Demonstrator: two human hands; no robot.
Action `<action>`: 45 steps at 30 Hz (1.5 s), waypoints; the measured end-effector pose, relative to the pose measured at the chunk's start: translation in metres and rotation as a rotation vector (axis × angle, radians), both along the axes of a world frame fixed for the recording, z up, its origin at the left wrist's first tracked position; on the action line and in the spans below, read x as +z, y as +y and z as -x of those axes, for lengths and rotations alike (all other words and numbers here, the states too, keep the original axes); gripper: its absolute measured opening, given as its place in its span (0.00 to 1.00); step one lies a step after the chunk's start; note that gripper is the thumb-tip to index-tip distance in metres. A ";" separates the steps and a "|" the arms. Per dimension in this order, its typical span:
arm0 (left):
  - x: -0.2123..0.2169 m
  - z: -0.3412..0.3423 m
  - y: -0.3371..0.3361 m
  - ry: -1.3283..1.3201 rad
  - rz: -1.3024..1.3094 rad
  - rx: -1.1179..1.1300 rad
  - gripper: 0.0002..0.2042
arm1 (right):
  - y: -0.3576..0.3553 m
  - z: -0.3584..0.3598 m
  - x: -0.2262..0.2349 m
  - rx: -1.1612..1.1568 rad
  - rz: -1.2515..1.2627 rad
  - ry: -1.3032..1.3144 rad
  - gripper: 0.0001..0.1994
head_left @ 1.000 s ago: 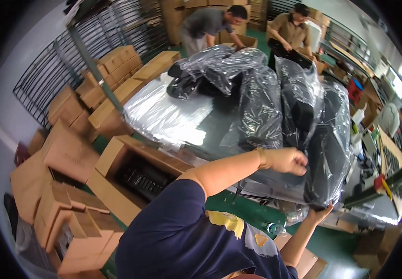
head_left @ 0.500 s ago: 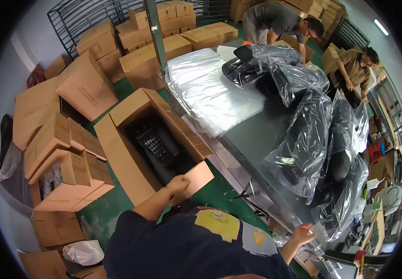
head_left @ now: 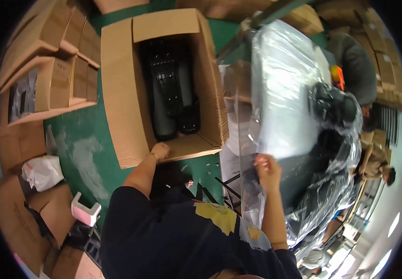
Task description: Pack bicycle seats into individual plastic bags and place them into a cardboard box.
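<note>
My left hand [head_left: 160, 151] is closed over the near rim of an open cardboard box [head_left: 117, 88]. Inside the box lie black moulded parts [head_left: 166, 86] with long, dark grey padded-looking pieces beside them; shadow hides much of the bottom. At the table's left edge, my right hand [head_left: 268, 171] has its fingers curled together beside the near end of a stack of clear plastic sheets [head_left: 287, 88]. Whether a sheet is between those fingers cannot be made out. Black parts wrapped in clear plastic [head_left: 333, 109] lie beyond it on the dark table [head_left: 287, 179].
Stacked cartons [head_left: 54, 81] stand left of the box, with a white plastic bag [head_left: 43, 172] and a pink-and-white stool-like object [head_left: 85, 210] nearer me. A metal post [head_left: 266, 16] rises by the table's far corner. Two people work beyond the table, one in grey [head_left: 354, 65].
My view has swung round, bringing the box upright in front of me. My right hand has moved from the table's near end to beside the plastic sheets. My left hand stays on the box's rim.
</note>
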State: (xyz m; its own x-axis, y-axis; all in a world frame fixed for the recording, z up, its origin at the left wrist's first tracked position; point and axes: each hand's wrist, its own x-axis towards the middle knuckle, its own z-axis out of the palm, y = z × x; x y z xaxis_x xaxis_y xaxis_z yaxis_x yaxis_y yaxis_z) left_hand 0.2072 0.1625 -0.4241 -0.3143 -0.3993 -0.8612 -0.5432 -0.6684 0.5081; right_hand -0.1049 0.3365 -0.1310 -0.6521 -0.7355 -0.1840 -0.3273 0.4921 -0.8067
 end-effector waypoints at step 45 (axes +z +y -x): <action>0.083 0.128 -0.044 0.069 0.062 0.407 0.21 | -0.123 -0.041 -0.054 -0.098 -0.235 -0.495 0.36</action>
